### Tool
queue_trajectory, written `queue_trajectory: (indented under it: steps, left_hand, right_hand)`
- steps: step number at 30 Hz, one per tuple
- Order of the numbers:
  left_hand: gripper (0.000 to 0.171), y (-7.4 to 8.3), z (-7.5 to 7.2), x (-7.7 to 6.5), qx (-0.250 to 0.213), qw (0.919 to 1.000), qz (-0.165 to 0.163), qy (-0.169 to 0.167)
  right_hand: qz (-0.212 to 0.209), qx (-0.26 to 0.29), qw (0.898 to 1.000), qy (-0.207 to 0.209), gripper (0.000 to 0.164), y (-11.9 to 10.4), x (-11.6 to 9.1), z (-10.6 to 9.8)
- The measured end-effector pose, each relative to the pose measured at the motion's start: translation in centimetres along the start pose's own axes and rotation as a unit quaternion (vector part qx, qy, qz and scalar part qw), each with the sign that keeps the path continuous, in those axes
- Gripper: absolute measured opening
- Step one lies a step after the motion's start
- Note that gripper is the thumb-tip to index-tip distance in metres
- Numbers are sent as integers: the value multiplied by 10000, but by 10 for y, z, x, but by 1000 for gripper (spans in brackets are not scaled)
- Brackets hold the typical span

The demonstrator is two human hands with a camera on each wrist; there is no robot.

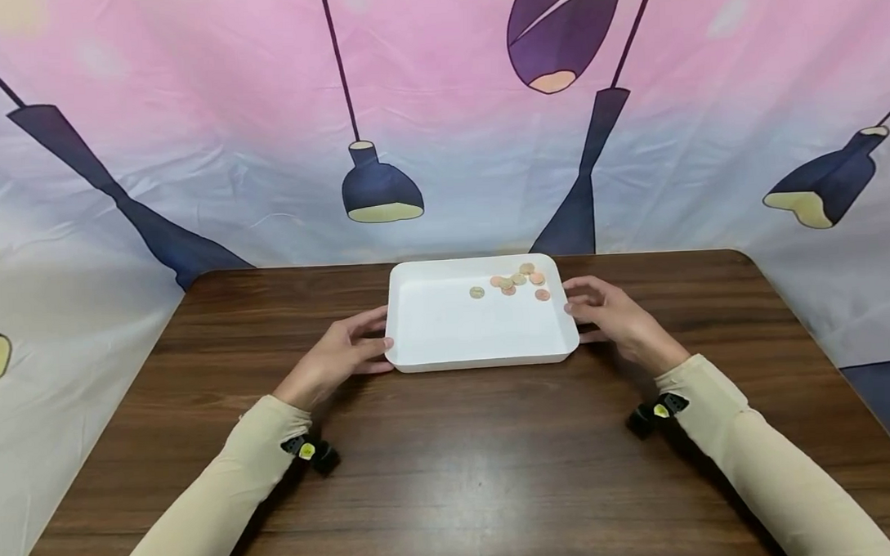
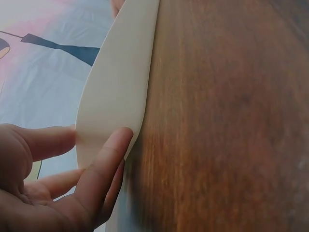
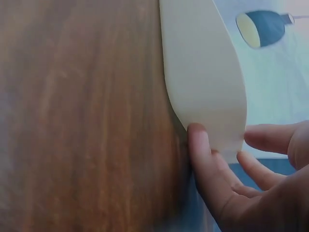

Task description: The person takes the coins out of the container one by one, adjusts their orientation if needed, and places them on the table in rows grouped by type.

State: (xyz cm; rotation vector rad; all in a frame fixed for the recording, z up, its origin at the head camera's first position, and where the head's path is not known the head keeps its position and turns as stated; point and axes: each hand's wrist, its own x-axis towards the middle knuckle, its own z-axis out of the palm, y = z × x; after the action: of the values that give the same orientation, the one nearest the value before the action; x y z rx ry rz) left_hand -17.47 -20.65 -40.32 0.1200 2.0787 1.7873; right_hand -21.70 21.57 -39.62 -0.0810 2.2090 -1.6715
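A shallow white tray (image 1: 476,334) stands on the table near its far edge. Several coins, some copper-coloured and some pale gold, lie inside it; most cluster toward the back right corner, while one pale gold coin (image 1: 477,292) sits apart nearer the middle. My left hand (image 1: 339,355) holds the tray's left end, its thumb at the rim and other fingers against the outer wall, as the left wrist view also shows. At the right end, my right hand (image 1: 617,314) holds the tray in a mirrored way. Both wrist views show only the tray's outer wall (image 3: 205,72), so the coins are hidden there.
The dark brown wooden table (image 1: 451,466) spreads in front of the tray and to both sides. Behind its far edge hangs a cloth backdrop (image 1: 455,138) printed with lamps. Small black devices (image 1: 315,454) are strapped at both wrists over pale sleeves.
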Motion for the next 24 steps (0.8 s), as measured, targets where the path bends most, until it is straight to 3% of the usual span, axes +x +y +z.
queue_trajectory:
  steps: [9, 24]
  left_hand:
    - [66, 0, -1, 3, -103, 9999, 25, 49]
    - [64, 2, 0, 10, 114, 9997, 171, 155]
  right_hand:
    - [176, 291, 9990, -284, 63, 5, 7, -8]
    - [328, 746, 9965, -171, 64, 7, 8, -10]
